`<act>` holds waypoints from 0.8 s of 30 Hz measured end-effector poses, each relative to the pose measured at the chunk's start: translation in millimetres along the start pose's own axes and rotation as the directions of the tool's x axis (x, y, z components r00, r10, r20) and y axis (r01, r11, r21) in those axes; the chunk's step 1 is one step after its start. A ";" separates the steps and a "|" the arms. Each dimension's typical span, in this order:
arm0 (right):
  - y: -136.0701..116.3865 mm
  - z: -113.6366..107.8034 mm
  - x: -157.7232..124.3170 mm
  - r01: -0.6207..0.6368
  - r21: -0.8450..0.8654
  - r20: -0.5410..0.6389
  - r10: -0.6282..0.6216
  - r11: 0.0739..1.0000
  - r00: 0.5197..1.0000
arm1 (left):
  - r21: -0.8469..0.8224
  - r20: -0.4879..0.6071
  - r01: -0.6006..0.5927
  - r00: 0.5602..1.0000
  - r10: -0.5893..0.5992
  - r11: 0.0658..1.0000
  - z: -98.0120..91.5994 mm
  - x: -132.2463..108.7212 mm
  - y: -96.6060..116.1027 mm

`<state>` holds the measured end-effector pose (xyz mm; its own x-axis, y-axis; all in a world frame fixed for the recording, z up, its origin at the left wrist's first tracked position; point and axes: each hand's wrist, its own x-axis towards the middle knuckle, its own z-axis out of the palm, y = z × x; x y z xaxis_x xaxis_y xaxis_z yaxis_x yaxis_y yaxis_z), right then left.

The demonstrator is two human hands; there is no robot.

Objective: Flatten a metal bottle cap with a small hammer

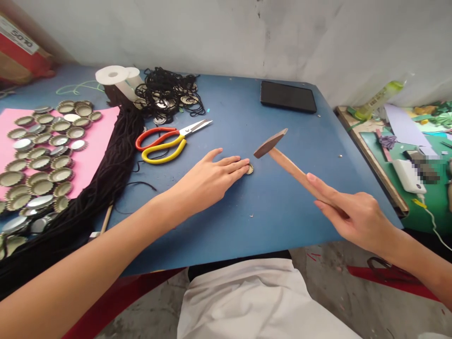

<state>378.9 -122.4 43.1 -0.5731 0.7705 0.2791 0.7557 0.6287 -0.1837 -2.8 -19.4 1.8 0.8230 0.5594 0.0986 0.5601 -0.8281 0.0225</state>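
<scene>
My right hand point(353, 214) is closed round the wooden handle of a small hammer point(278, 153), whose metal head hangs just above the blue table point(268, 212). A single bottle cap point(250, 169) lies on the table below the hammer head. My left hand point(208, 181) lies flat with fingers stretched out, its fingertips touching the cap's left edge.
Several bottle caps point(42, 150) lie on a pink sheet point(95, 155) at the left, beside a thick bundle of black cord point(106, 183). Red-and-yellow scissors point(165, 139), white spools point(116, 77), a tangle of black string point(169, 92) and a dark tablet point(287, 96) lie farther back. A cluttered side table point(406, 141) stands at the right.
</scene>
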 end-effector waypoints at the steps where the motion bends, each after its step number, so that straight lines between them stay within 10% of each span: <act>1: 1.2 0.1 -1.9 -0.006 0.006 0.027 0.006 1.000 1.000 | 0.003 0.000 0.000 1.000 0.000 1.000 -0.6 0.0 0.4; 24: 9.9 4.9 -2.1 -0.068 0.009 0.180 0.065 0.998 0.982 | 0.147 -0.124 -0.074 0.988 0.093 0.986 2.9 9.1 5.6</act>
<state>386.0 -117.3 36.1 -0.5704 0.8161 0.0923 0.7900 0.5760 -0.2103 8.1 -18.9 0.0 0.8536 0.4711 0.2226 0.5051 -0.8529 -0.1318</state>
